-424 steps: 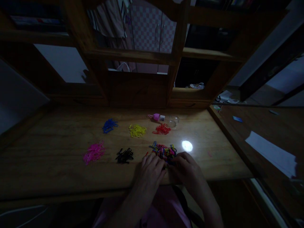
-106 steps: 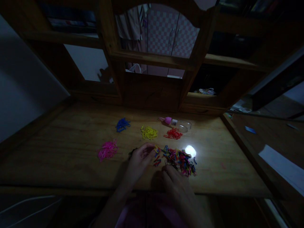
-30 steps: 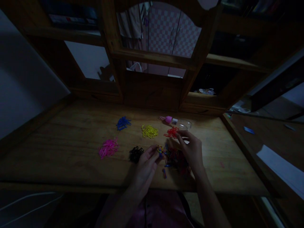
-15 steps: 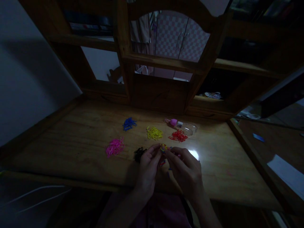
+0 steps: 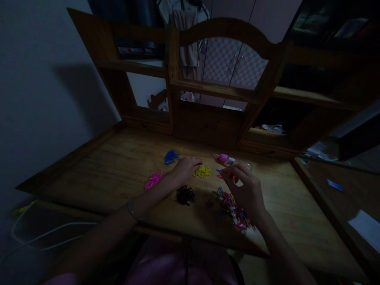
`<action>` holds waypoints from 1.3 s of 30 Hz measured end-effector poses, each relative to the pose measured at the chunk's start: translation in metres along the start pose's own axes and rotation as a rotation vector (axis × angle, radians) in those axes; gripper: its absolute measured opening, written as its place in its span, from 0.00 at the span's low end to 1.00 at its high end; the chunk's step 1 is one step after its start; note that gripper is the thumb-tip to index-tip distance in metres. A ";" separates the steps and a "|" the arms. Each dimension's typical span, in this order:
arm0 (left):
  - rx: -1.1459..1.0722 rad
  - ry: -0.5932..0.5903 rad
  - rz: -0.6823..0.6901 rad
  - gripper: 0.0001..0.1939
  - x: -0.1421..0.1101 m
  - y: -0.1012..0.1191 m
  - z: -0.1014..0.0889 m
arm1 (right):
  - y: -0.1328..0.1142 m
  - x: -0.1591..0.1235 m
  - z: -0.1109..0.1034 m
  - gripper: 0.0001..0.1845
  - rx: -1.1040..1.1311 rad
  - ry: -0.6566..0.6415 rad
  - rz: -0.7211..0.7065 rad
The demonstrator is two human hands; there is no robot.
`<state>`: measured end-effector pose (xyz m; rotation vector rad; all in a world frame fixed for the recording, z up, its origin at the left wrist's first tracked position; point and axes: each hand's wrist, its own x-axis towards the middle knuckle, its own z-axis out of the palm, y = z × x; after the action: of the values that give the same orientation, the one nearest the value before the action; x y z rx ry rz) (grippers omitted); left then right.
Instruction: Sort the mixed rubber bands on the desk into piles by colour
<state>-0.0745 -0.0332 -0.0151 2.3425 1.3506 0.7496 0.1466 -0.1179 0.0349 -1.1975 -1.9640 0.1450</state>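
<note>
My left hand (image 5: 187,171) reaches out to the yellow pile (image 5: 202,171) of small, thin looped pieces. Its fingers are closed together at the pile's left edge, and whatever is in the fingertips is hidden. My right hand (image 5: 247,190) pinches a small blue looped piece (image 5: 219,171) between thumb and forefinger, in front of the red pile (image 5: 233,178), which it partly covers. Below that hand lies a multicoloured heap (image 5: 234,209) of similar pieces, seemingly linked together. A black pile (image 5: 185,195) sits beneath my left wrist.
A pink pile (image 5: 153,181) is partly behind my left forearm, with a blue pile (image 5: 171,156) farther back. A clear bottle with a pink cap (image 5: 223,158) lies behind the red pile. Wooden shelving (image 5: 208,122) closes off the desk's far side.
My hands have parted from a small yellow and blue piece of work. The left moved forward to the yellow pile; the right moved rightward, uncovering the multicoloured heap. The camera view has shifted.
</note>
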 end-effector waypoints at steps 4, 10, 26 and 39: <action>0.077 -0.007 0.017 0.13 0.000 -0.001 -0.001 | 0.017 0.025 0.008 0.09 0.092 -0.053 0.078; 0.137 0.010 0.008 0.12 0.002 0.000 -0.001 | 0.035 0.080 0.045 0.13 0.181 -0.191 0.130; 0.044 0.080 -0.073 0.19 -0.089 0.050 -0.014 | 0.009 0.148 0.102 0.10 0.145 -0.446 -0.136; -0.079 -0.183 -0.147 0.09 -0.104 0.069 0.047 | 0.036 -0.016 -0.061 0.14 0.039 -0.131 0.172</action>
<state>-0.0412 -0.1586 -0.0452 2.1645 1.3688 0.5219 0.2170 -0.1292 0.0493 -1.3608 -1.9580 0.3562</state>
